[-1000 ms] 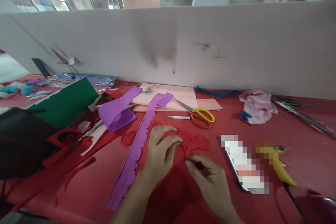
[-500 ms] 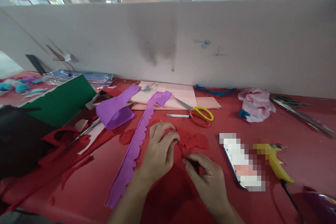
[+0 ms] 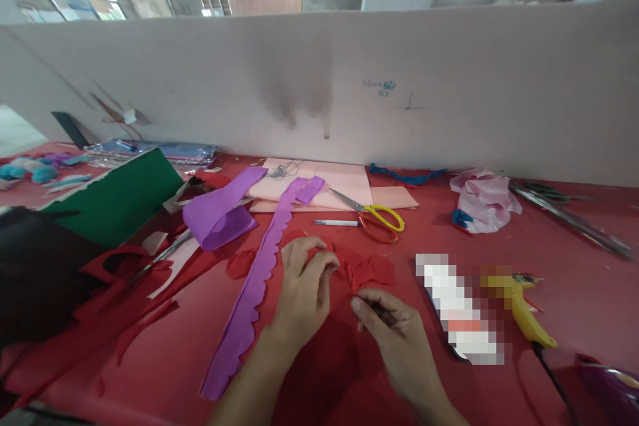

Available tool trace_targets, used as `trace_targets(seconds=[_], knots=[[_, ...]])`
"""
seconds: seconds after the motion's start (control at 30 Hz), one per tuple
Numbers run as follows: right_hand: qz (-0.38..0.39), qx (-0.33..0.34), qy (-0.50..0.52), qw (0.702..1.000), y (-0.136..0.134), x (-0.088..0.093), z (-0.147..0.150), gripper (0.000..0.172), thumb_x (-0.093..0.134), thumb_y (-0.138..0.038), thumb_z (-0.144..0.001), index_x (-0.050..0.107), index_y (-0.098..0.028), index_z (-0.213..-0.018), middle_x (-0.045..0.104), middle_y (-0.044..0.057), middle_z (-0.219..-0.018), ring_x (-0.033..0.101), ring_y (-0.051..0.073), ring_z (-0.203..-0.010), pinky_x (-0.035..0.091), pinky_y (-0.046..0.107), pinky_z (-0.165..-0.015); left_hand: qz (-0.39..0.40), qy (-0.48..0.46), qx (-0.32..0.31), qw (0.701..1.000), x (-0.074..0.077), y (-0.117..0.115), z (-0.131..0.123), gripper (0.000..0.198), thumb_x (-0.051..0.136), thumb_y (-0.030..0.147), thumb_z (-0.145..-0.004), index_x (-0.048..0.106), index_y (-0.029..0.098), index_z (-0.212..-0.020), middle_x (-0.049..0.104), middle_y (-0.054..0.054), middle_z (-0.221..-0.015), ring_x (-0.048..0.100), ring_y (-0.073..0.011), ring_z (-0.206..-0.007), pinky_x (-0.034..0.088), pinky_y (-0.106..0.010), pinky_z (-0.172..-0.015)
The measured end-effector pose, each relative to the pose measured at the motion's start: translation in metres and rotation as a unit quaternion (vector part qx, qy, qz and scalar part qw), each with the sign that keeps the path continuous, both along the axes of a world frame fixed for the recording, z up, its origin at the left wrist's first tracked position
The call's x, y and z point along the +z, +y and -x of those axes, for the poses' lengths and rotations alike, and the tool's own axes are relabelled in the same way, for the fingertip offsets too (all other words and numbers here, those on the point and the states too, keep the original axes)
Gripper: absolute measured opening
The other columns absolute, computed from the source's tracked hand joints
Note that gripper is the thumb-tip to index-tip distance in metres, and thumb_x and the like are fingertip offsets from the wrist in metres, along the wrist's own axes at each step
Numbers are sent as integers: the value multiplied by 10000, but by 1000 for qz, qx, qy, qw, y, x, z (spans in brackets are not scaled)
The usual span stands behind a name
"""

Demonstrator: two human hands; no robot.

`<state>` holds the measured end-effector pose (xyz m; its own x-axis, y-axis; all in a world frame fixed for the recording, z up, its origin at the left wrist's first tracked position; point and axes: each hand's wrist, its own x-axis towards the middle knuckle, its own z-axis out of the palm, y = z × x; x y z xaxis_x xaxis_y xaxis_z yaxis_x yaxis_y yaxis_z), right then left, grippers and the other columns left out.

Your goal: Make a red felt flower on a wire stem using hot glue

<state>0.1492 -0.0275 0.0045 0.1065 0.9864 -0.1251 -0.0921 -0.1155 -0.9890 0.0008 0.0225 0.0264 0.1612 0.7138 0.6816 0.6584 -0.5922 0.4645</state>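
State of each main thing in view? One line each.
Right hand, pinching red fabric
Left hand, curled by red fabric, grip unclear
Red fabric, gathered where pinched
Scissors, lying flat, blades look closed
Scalloped purple strip, laid lengthwise
Wide purple strip, looped over
Pen, lying flat
Phone, lying flat, display blurred
Glue gun, on its side, power unclear
Pink sheeting, crumpled
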Motion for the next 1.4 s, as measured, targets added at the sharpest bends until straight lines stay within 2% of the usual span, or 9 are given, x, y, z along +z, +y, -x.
trace_targets(seconds=[0.2, 0.33, 0.53, 0.67, 0.83, 1.0, 1.2, 1.4], knots=[[2, -9, 43, 999, 1, -7, -3, 103, 700, -314, -747, 685, -225, -795, 566, -46, -578, 502, 87, -553, 407, 195, -558, -7, -55, 5, 998, 0, 0, -2, 138, 528, 89, -807, 590, 204, -850, 532, -56, -945, 503, -184, -918, 421, -340, -808], [2, -5, 47, 999, 2, -7, -2, 109, 714, -312, -731, 689, -225, -792, 580, -43, -593, 503, 84, -543, 410, 195, -550, -43, -53, 21, 997, -1, -2, -2, 163, 573, 110, -788, 640, 221, -886, 551, -54, -940, 517, -188, -910, 425, -352, -796], [-8, 3, 13, 1000, -1, -3, 0, 113, 710, -316, -722, 696, -208, -754, 613, -14, -639, 523, 112, -590, 430, 206, -553, -118, 35, 37, 992, -4, -1, 3, 387, 559, 63, -766, 657, 314, -1045, 589, -58, -1018, 510, -216, -964, 360, -418, -860], [-17, 8, -44, 999, -3, 1, 0, 122, 692, -325, -730, 703, -207, -763, 636, 3, -669, 546, 135, -623, 448, 222, -569, -133, 61, 38, 988, -4, -2, 6, 394, 558, 34, -738, 683, 308, -993, 605, -69, -1025, 494, -237, -990, 335, -437, -873], [-9, 0, -45, 999, -2, -1, 1, 137, 690, -341, -733, 705, -217, -788, 644, 4, -689, 554, 139, -649, 454, 226, -592, -132, 30, 50, 990, -2, -3, 5, 274, 609, 85, -737, 682, 274, -921, 613, -66, -980, 518, -226, -946, 344, -416, -842], [12, -19, 36, 999, 1, -4, -1, 143, 712, -331, -717, 694, -209, -788, 596, -21, -602, 514, 106, -553, 431, 213, -551, -59, -54, 44, 996, 2, -4, 0, 115, 616, 144, -767, 673, 232, -813, 597, -54, -933, 537, -196, -902, 389, -372, -802], [4, -17, 41, 999, 3, 1, -1, 141, 716, -322, -709, 690, -188, -745, 580, -17, -598, 494, 106, -541, 415, 222, -533, -74, -2, 37, 997, 2, -5, -3, 144, 630, 196, -758, 696, 276, -857, 630, -44, -927, 545, -210, -895, 360, -405, -822], [10, -3, 24, 1000, 2, 0, -1, 136, 704, -324, -725, 672, -192, -717, 555, -23, -587, 473, 107, -549, 404, 220, -533, -103, 21, 48, 993, 2, -6, -3, 138, 652, 180, -734, 692, 266, -834, 647, -36, -895, 544, -204, -886, 339, -412, -869]])
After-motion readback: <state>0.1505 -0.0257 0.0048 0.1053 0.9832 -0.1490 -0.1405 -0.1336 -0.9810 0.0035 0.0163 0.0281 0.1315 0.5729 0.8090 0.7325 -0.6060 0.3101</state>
